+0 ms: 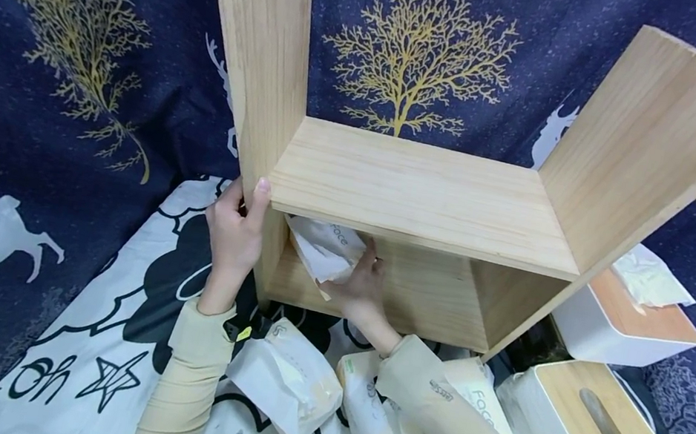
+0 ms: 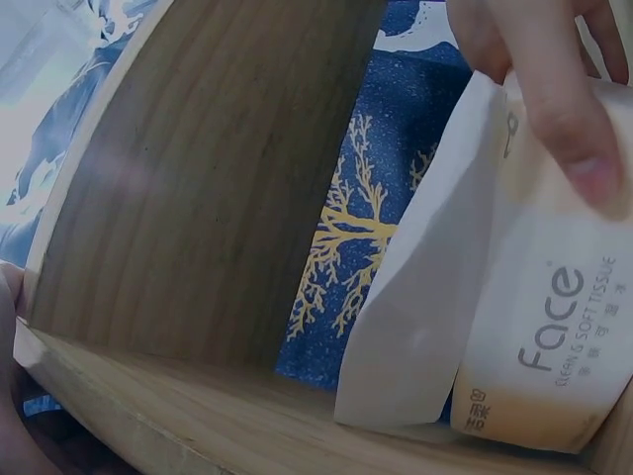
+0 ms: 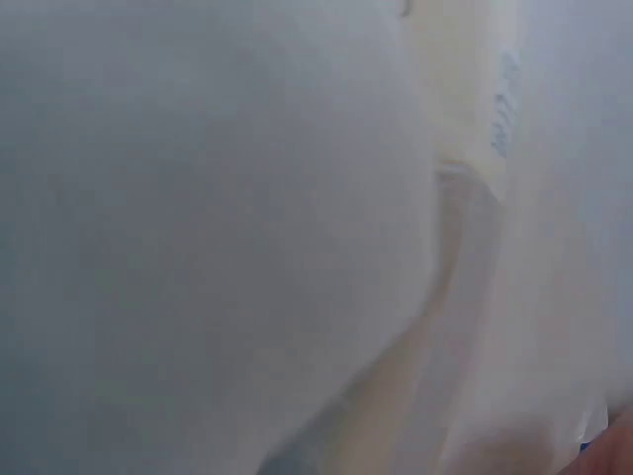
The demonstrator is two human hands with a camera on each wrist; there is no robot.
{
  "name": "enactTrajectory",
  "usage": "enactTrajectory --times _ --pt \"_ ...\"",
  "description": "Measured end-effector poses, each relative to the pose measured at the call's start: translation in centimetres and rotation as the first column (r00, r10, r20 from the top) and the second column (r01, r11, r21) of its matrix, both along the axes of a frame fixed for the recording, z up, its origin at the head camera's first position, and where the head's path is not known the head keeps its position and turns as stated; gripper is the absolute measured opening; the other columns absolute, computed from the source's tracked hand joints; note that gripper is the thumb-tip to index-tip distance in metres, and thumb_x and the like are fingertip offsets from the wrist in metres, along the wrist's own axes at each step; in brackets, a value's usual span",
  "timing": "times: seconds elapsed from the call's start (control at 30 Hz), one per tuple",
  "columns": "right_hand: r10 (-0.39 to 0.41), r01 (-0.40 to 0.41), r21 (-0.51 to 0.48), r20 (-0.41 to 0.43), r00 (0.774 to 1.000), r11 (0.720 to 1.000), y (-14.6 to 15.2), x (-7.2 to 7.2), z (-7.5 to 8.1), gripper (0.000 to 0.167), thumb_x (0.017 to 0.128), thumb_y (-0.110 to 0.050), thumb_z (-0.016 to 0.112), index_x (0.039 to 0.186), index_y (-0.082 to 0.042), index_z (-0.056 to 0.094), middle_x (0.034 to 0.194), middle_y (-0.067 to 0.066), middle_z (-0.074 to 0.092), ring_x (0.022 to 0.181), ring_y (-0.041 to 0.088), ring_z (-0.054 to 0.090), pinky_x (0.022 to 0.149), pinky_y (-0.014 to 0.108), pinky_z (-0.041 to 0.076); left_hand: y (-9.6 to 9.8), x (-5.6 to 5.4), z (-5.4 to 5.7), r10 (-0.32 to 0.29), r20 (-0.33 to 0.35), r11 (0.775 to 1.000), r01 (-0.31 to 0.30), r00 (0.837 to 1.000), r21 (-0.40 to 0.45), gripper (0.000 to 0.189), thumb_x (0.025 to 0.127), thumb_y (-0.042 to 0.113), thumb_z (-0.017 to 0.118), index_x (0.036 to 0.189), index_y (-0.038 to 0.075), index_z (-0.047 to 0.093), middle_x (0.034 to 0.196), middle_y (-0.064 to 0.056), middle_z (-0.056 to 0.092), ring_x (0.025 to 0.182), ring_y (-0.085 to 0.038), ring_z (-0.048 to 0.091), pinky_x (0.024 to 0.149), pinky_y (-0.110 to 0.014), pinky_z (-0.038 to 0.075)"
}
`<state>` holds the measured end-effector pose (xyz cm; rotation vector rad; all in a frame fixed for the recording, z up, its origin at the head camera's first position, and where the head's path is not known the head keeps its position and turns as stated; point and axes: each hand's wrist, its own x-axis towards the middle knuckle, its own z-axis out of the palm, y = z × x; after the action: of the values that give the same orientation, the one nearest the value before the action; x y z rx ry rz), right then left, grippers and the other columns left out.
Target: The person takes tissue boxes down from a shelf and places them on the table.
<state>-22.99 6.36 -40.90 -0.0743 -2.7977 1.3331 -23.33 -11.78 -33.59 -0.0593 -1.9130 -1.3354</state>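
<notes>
A pale wooden shelf (image 1: 426, 191) stands upright, with two tall side panels and a lower compartment. My left hand (image 1: 236, 234) grips the front edge of its left panel, the thumb lying against the wood. Inside the lower compartment, near the left wall, my right hand (image 1: 367, 291) holds a white tissue pack (image 1: 325, 247) that sits at a tilt. Seen from the left wrist, the thumb (image 2: 584, 163) presses on the pack's face, printed "Face". Pale blurred wrapping fills most of the right wrist view.
In front of the shelf, several more tissue packs (image 1: 290, 381) lie on the patterned white cloth (image 1: 82, 327). To the right are a wood-topped tissue box (image 1: 556, 406) and another box (image 1: 648, 329) with a tissue sticking out. Dark blue printed fabric (image 1: 169, 10) hangs behind.
</notes>
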Motion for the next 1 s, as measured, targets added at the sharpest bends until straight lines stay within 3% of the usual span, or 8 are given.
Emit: enactTrajectory --times 0.3,0.53,0.8,1.0 --pt "-0.014 0.014 0.022 -0.001 1.000 1.000 0.7 0.6 0.2 0.116 0.071 -0.023 0.085 0.152 -0.003 0.005 0.143 0.031 0.025 0.128 0.042 0.034 0.099 0.051 0.043 0.0 0.1 -0.1 0.006 0.016 1.000 -0.006 1.000 0.005 0.041 0.094 0.039 0.056 0.107 0.002 0.069 0.097 -0.019 0.069 0.079 -0.024 0.062 0.061 -0.015 0.039" --pt "0.013 -0.015 0.086 0.028 1.000 0.996 1.4 -0.3 0.2 0.122 0.067 -0.031 0.088 0.153 -0.008 0.005 0.148 0.028 0.024 0.134 0.041 0.031 0.104 0.051 0.040 0.2 -0.1 -0.1 -0.005 0.021 1.000 0.004 1.000 0.009 0.042 0.094 0.039 0.057 0.104 0.000 0.070 0.095 -0.018 0.068 0.080 -0.024 0.062 0.063 -0.014 0.039" --pt "0.025 -0.026 0.017 0.020 0.999 1.000 2.5 -0.4 0.8 0.113 0.068 -0.025 0.086 0.152 -0.006 0.013 0.146 0.027 0.030 0.130 0.043 0.039 0.102 0.052 0.042 0.3 0.0 0.1 -0.004 0.005 1.000 0.004 1.000 0.008 0.043 0.094 0.040 0.057 0.102 0.000 0.070 0.091 -0.019 0.068 0.075 -0.021 0.059 0.060 -0.016 0.038" --pt "0.050 -0.050 -0.002 0.026 0.998 0.999 3.6 -0.1 1.9 0.107 0.072 -0.025 0.084 0.151 -0.003 0.016 0.147 0.025 0.030 0.133 0.041 0.036 0.107 0.050 0.038 0.4 -0.1 0.1 -0.002 0.003 1.000 0.002 1.000 0.004 0.044 0.094 0.040 0.056 0.105 -0.001 0.069 0.093 -0.020 0.068 0.076 -0.023 0.059 0.061 -0.016 0.037"
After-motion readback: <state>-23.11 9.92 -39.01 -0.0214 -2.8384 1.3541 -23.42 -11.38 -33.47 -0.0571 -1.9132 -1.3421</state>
